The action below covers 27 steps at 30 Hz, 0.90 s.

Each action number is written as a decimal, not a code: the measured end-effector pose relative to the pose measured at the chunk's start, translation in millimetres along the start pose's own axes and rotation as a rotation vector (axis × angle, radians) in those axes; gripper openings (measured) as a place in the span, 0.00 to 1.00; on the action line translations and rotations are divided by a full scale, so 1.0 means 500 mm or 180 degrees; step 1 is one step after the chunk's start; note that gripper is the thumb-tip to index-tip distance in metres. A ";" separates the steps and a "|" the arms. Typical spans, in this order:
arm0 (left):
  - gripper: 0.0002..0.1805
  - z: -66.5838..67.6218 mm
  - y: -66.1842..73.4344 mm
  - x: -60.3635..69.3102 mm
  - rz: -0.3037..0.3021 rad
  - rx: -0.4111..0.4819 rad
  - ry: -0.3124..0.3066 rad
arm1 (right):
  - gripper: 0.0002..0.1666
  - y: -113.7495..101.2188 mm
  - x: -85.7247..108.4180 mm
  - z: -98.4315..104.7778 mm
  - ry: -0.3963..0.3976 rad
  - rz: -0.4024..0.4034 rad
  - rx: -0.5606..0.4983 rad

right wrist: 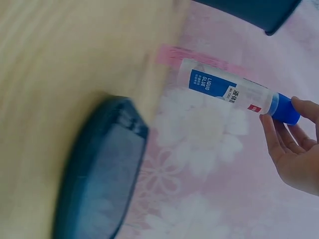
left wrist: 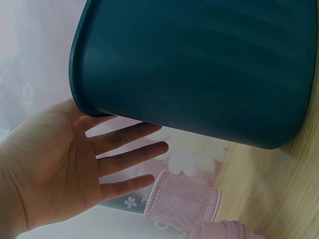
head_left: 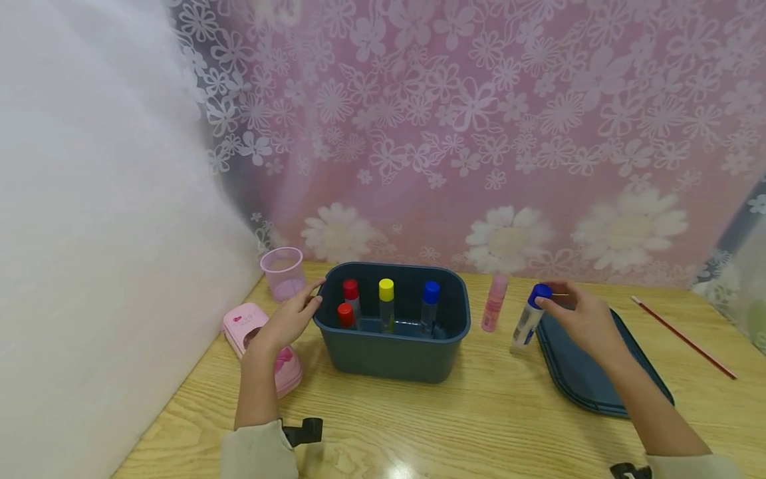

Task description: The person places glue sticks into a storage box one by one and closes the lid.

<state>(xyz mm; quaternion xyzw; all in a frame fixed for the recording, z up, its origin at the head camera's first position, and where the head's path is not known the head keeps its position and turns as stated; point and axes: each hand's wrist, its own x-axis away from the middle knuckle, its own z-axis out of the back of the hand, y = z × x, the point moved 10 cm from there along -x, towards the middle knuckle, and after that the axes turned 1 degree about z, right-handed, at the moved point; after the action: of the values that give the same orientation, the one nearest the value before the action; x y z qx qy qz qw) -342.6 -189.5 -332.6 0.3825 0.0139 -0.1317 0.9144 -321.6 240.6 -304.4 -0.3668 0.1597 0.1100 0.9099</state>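
Observation:
My right hand (head_left: 589, 322) pinches the blue cap of a clear liquid glue bottle (right wrist: 219, 87) between thumb and fingers. The bottle tilts, its base near the table beside the dark lid. My left hand (left wrist: 65, 159) touches the rim at the left end of a dark teal plastic bin (head_left: 389, 359), its fingers extended along the outside. Its thumb is partly hidden by the rim. Inside the bin stand several capped bottles: two red-capped bottles (head_left: 351, 299), a yellow-capped bottle (head_left: 386, 299) and a blue-capped bottle (head_left: 430, 303).
A pink bottle (head_left: 494, 306) stands right of the bin. The dark lid (head_left: 598, 372) lies under my right forearm, with a red pencil (head_left: 682, 336) farther right. On the left are a pink mesh cup (left wrist: 184, 201) and a pink case (head_left: 248, 319). A flowered curtain (head_left: 419, 133) hangs behind.

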 end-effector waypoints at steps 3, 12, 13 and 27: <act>0.25 0.000 0.000 0.000 0.0010 0.0008 -0.0009 | 0.29 -0.027 -0.004 0.016 0.0020 0.0043 -0.0065; 0.25 -0.003 -0.010 -0.002 0.0053 -0.0025 -0.0019 | 0.25 -0.122 -0.017 0.060 0.0220 0.0349 -0.0162; 0.25 -0.003 -0.011 -0.002 0.0055 -0.0017 -0.0020 | 0.25 -0.133 -0.018 0.064 0.0239 0.0372 -0.0142; 0.25 -0.002 -0.007 -0.004 0.0014 -0.0011 -0.0020 | 0.23 -0.269 -0.035 0.062 0.0268 0.0731 -0.0363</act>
<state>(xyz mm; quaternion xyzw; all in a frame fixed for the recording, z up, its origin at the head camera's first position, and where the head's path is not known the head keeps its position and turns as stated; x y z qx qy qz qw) -345.3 -190.8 -335.4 0.3805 0.0104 -0.1309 0.9154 -288.8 165.9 -191.5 -0.4015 0.2322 0.2068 0.8615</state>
